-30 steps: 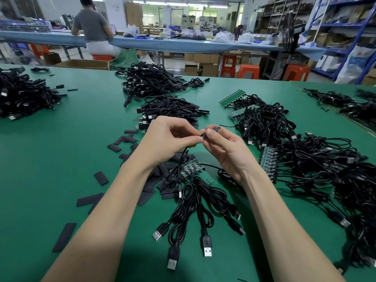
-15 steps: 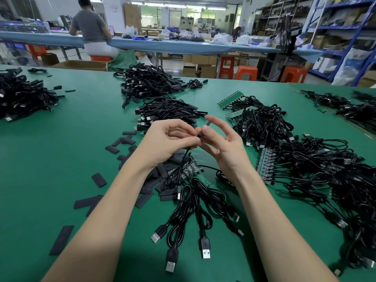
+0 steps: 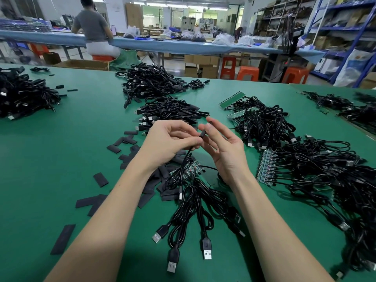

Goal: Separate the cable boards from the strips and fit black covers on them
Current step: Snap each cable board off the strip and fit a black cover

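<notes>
both hands are up over the green bench (image 3: pixel 50 159), close together, fingertips nearly meeting. the left hand (image 3: pixel 171 142) is curled, pinching a thin black cable (image 3: pixel 188 154) between thumb and fingers, and the cable drops straight down from it to the bench. the right hand (image 3: pixel 221 147) is palm up with its fingers spread and mostly straight, thumb and forefinger nipping the small black cover (image 3: pixel 202 134) at the cable's end. can't tell if the board is fully inside the cover, it's too small.

right below the hands lies a green strip of boards (image 3: pixel 188 169) with cables attached, sitting on a scatter of loose black covers (image 3: pixel 100 180). a fan of usb plugs (image 3: pixel 206 248) points toward the camera between the forearms. to the right, another strip (image 3: pixel 266 167) sits at the edge of a big cable tangle (image 3: pixel 335 180). farther back are piles of cables (image 3: pixel 173 110) and another pile (image 3: pixel 22 96) on the left. a person (image 3: pixel 94 31) sits at the far blue table (image 3: pixel 183 45).
</notes>
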